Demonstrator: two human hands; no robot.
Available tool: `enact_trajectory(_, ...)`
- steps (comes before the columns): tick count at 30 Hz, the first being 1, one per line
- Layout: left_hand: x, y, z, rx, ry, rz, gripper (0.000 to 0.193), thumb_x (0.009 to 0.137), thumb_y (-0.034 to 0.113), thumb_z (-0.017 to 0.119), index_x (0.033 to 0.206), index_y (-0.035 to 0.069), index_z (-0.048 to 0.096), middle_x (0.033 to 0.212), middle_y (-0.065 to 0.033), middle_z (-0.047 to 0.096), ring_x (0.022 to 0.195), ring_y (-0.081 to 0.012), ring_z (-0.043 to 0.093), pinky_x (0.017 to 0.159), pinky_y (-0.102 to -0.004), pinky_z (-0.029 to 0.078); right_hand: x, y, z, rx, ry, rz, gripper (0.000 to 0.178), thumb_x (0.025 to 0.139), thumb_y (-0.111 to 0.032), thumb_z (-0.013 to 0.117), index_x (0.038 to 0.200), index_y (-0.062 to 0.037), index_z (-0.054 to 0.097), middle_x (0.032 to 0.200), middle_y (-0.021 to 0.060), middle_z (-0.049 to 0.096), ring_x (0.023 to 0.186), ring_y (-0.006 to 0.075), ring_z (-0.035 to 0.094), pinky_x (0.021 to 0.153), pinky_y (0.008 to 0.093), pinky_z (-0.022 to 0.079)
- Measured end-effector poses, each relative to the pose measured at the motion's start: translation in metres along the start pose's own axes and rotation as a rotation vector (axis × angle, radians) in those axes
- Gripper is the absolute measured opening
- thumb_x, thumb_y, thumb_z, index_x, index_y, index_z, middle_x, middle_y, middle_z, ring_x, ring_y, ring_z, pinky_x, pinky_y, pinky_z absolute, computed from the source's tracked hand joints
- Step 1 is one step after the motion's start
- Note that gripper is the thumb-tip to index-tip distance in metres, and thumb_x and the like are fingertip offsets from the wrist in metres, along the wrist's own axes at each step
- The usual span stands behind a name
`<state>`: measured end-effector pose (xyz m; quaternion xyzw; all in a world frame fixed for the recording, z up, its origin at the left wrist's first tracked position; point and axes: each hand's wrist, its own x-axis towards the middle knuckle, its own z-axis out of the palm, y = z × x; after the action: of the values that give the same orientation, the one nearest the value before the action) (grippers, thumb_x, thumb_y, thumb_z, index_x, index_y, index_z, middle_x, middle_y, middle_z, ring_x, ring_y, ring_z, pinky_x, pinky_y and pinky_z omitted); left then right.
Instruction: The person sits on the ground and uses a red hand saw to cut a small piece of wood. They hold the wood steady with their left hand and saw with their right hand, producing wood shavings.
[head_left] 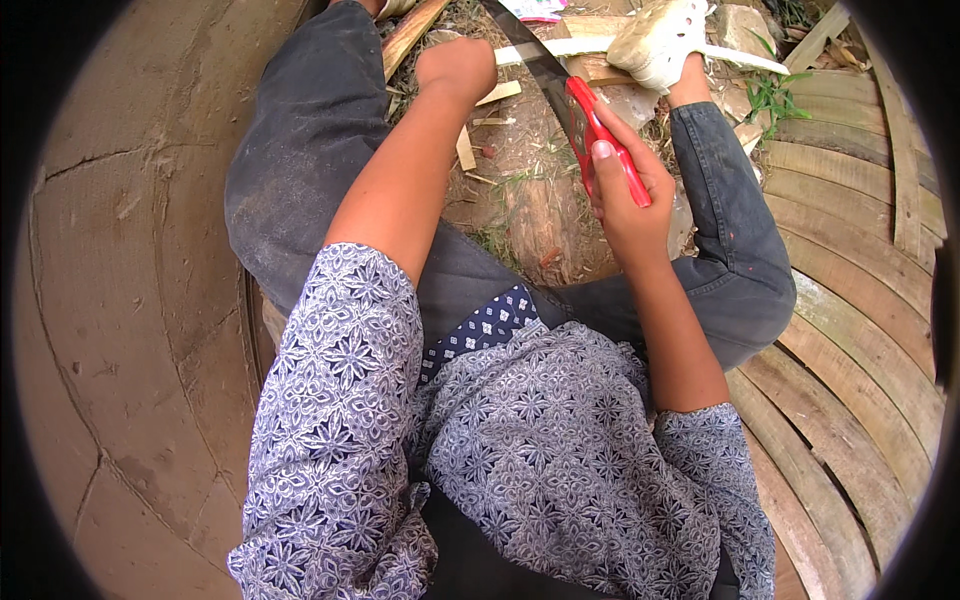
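My right hand [630, 190] is wrapped round the red handle of a hand saw [632, 178], thumb along its side. The saw's dark blade [546, 72] slants up and left, crossing over a pale, narrow wooden strip [570, 47]. At the strip's left end my left hand [457, 70] is closed in a fist on it, with the fingers turned away from view. The strip runs right, passing under or against the white perforated shoe [655, 45] on my right foot. I cannot tell whether the saw teeth touch the strip.
Between my bent legs lies a worn log [545, 225] among wood chips and offcuts [466, 150]. Curved wooden slats [850, 220] spread over the right side. A cracked brown surface [140, 280] fills the left. A small green plant [778, 98] grows near my right foot.
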<state>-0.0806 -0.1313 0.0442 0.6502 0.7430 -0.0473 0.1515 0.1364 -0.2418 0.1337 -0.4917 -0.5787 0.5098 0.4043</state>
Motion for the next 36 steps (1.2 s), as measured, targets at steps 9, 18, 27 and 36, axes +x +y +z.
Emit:
enact_trajectory(9, 0.003, -0.006, 0.006, -0.022, 0.012, -0.002, 0.029, 0.088, 0.015, 0.057, 0.109, 0.008, 0.076, 0.113, -0.0176, 0.073, 0.101, -0.0347, 0.072, 0.082, -0.0470, 0.058, 0.001, -0.009, -0.002, -0.027, -0.006, -0.007, 0.035, 0.099, -0.012, 0.062, 0.133, 0.0000, 0.063, 0.117, 0.0081, 0.069, 0.099, 0.0081, 0.061, 0.088, 0.0230, 0.048)
enact_trajectory(18, 0.011, -0.002, 0.017, 0.015, 0.034, 0.035, 0.028, 0.089, 0.017, 0.058, 0.107, 0.009, 0.076, 0.109, -0.0173, 0.074, 0.098, -0.0345, 0.073, 0.080, -0.0471, 0.059, -0.022, -0.029, -0.011, -0.215, -0.036, -0.022, 0.036, 0.099, -0.013, 0.061, 0.133, -0.0001, 0.062, 0.122, 0.0121, 0.068, 0.108, 0.0138, 0.062, 0.095, 0.0273, 0.047)
enact_trajectory(27, 0.005, -0.008, 0.017, 0.063, 0.045, 0.023, 0.026, 0.091, 0.013, 0.057, 0.109, 0.011, 0.077, 0.110, -0.0135, 0.075, 0.097, -0.0302, 0.074, 0.077, -0.0457, 0.059, -0.037, -0.034, -0.026, -0.257, -0.021, -0.107, 0.035, 0.100, -0.016, 0.061, 0.131, 0.0006, 0.064, 0.119, 0.0138, 0.070, 0.104, 0.0127, 0.063, 0.093, 0.0276, 0.048)
enact_trajectory(36, 0.016, -0.006, 0.016, 0.003, 0.059, 0.033, 0.027, 0.088, 0.019, 0.060, 0.107, 0.009, 0.076, 0.109, -0.0168, 0.074, 0.097, -0.0354, 0.072, 0.080, -0.0467, 0.059, 0.001, -0.002, -0.002, -0.268, 0.014, -0.168, 0.034, 0.098, -0.014, 0.063, 0.129, -0.0015, 0.066, 0.108, 0.0097, 0.072, 0.091, 0.0099, 0.063, 0.082, 0.0248, 0.050)
